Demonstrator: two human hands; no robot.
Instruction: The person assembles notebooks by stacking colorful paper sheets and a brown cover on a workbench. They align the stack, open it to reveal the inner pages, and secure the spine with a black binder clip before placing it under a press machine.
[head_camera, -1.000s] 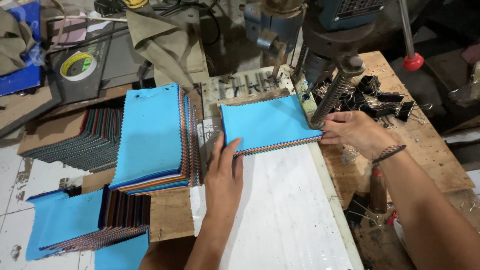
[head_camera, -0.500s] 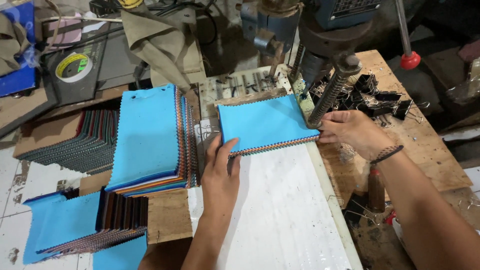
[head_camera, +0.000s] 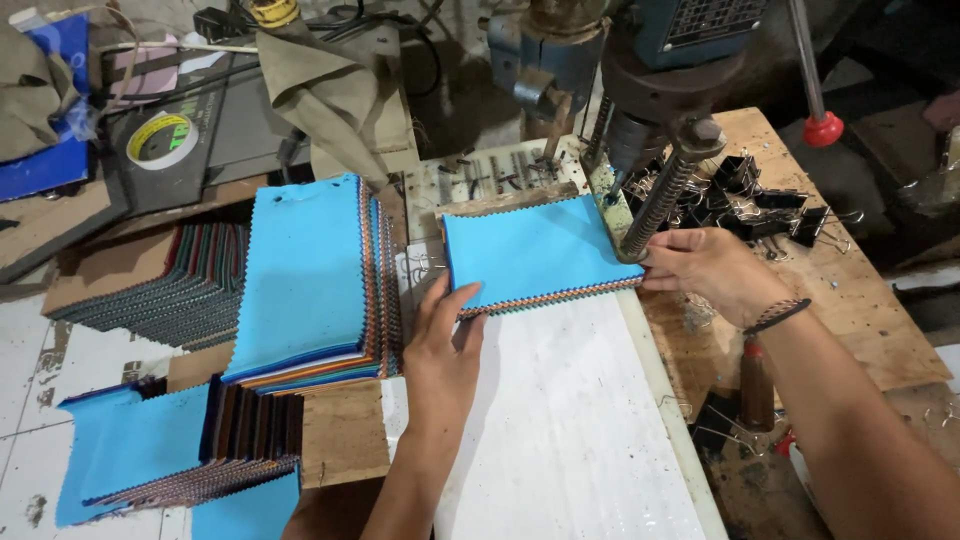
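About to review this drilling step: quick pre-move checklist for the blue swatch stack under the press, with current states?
1. Left hand steadying the near left edge of the blue swatch stack: ok.
2. Right hand pinching the stack's right corner beside the spring-wrapped press column: ok.
3. Stack edges squared: ok along the near zigzag edge; far edge cannot tell.
4. Fingers clear of the drill point: cannot tell, the bit is hidden by the press head.
5. Binder clips clear of the stack: ok, piled to its right.
6. White board flat under the stack: ok.
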